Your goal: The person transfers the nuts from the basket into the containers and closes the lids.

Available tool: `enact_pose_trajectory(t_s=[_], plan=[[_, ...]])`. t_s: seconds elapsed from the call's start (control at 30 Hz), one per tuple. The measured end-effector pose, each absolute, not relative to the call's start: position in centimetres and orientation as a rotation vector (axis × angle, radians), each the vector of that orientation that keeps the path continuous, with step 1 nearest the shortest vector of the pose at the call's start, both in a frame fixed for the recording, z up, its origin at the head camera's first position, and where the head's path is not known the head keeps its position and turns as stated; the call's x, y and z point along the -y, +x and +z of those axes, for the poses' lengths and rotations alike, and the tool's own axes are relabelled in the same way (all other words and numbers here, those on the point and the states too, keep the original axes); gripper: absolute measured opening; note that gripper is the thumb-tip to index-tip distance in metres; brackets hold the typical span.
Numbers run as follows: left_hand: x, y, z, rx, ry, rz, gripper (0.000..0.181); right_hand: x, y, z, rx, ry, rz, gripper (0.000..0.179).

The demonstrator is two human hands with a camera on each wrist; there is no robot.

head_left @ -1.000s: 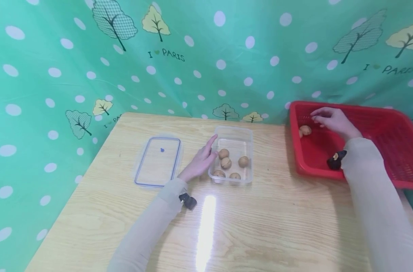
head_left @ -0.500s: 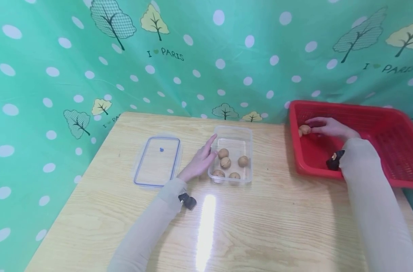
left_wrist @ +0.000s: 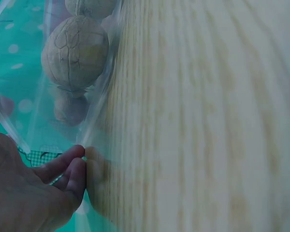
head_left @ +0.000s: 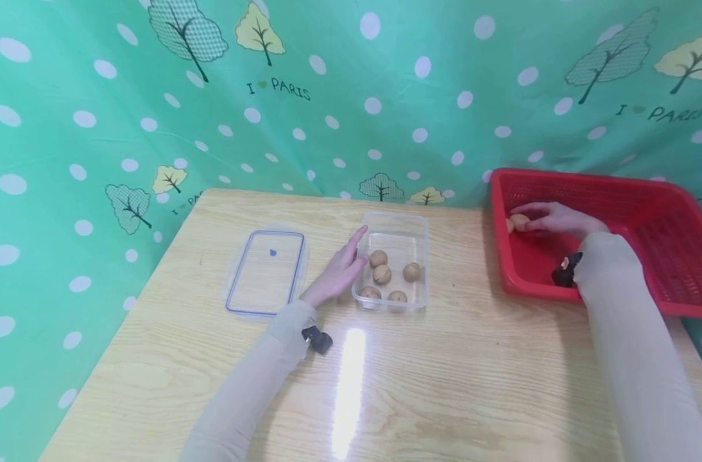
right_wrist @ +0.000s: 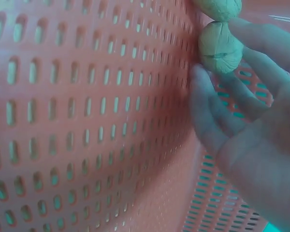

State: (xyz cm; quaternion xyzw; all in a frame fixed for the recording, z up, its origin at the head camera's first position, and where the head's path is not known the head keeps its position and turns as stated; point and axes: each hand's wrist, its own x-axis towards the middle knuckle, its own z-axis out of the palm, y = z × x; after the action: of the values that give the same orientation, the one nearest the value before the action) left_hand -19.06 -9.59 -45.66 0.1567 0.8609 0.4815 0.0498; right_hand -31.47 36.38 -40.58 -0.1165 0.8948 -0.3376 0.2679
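Note:
In the head view, my left hand (head_left: 338, 273) lies along the left side of a clear plastic container (head_left: 398, 218), fingers extended at its wall. Several walnuts (head_left: 382, 274) sit on the container's floor. The left wrist view shows the fingertips right at the container's lower edge, with a walnut (left_wrist: 75, 52) behind the clear wall. My right hand (head_left: 561, 219) reaches into the red basket (head_left: 536, 292) at its left end. Its thumb and fingers are curved round a walnut (right_wrist: 220, 47), which touches a second walnut (right_wrist: 219, 7) beside the basket wall.
A clear lid (head_left: 264, 273) with a blue seal lies on the wooden table (head_left: 443, 378), left of the container. A green patterned curtain (head_left: 328, 90) hangs behind the table. The basket's slotted wall (right_wrist: 87, 96) rises close beside the right hand.
My right hand has moved down and left inside the basket, and its fingers have closed round a walnut. The left hand keeps its place at the container.

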Motion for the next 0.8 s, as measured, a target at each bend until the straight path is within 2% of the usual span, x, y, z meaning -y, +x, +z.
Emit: enact_pose_trajectory(t_s=[0.37,0.8], plan=[[9.5,-19.1,-45.5,-2.632,0.475,1.461,0.062,-36.4,-31.2,-40.3,-2.47,-0.29,-0.909,0.058],[9.6,-19.1,-45.6,-2.629,0.467,1.446,0.062,-35.8,-30.8,-39.3,-2.498,-0.223,-0.963,0.07]])
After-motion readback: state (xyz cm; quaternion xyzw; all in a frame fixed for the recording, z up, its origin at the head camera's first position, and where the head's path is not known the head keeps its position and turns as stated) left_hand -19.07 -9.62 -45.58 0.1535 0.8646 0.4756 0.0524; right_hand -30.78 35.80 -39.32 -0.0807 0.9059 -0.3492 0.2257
